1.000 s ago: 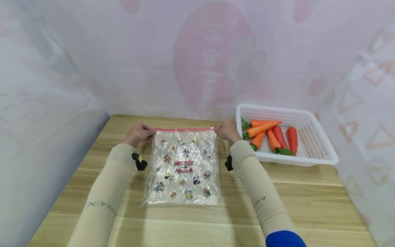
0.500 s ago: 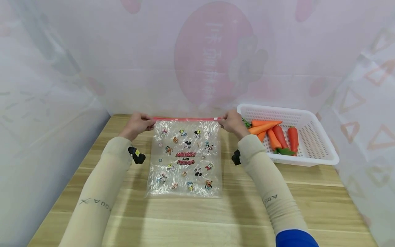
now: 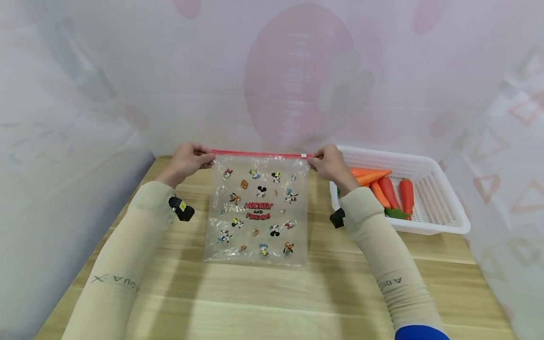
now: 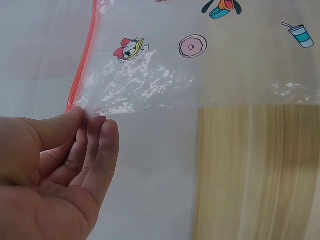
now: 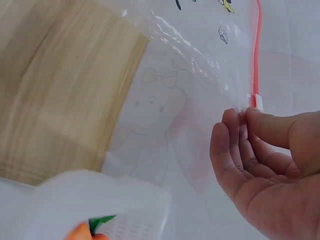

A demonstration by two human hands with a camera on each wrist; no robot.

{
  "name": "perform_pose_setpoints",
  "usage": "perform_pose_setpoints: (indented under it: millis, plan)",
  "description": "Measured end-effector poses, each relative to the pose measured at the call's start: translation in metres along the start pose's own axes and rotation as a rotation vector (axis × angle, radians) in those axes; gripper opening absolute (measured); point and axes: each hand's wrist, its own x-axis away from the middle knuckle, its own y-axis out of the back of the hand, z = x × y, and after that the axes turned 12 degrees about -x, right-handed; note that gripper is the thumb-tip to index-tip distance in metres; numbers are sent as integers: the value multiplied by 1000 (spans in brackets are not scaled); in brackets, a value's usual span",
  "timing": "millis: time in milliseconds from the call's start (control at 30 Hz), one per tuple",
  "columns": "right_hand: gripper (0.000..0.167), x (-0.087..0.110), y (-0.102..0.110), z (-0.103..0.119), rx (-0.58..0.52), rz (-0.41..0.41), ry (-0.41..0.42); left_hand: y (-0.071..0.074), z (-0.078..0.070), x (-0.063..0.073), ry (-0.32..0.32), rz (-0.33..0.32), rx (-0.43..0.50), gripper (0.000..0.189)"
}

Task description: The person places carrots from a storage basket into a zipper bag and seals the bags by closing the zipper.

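Note:
A clear zip bag (image 3: 259, 236) printed with small cartoon figures and red lettering hangs between both hands, its red zip strip (image 3: 259, 154) stretched along the top. My left hand (image 3: 189, 160) pinches the upper left corner; in the left wrist view the thumb and fingertips meet just below the strip's end (image 4: 72, 102). At the upper right corner my right hand (image 3: 331, 164) pinches the film between thumb and fingers. Right at those fingertips sits the white slider (image 5: 258, 102) of the zip. The bag looks flat, with the wooden table showing through it.
A white perforated basket (image 3: 442, 226) stands on the wooden table (image 3: 255, 302) at the right, partly behind the right forearm. Inside lie several orange carrots (image 3: 374, 176) and red ones (image 3: 406, 196) with green tops. Pale printed sheets (image 3: 191, 94) wall in the back and sides.
Both hands have risen and spread slightly apart, lifting the bag's top edge away from the person. The right hand now overlaps the basket's left end in the head view.

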Motion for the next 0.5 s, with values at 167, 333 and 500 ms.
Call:
perform_pose_setpoints:
  millis: [167, 333, 500]
  plan:
    - [25, 3, 9, 9, 4, -17, 50, 7, -10, 4, -27, -3, -12, 28]
    - [23, 7, 18, 20, 17, 1, 68, 16, -18, 11, -45, -10, -32, 28]
    - [22, 11, 27, 31, 59, 19, 64, 24, -25, 16, -65, -27, -53, 30]
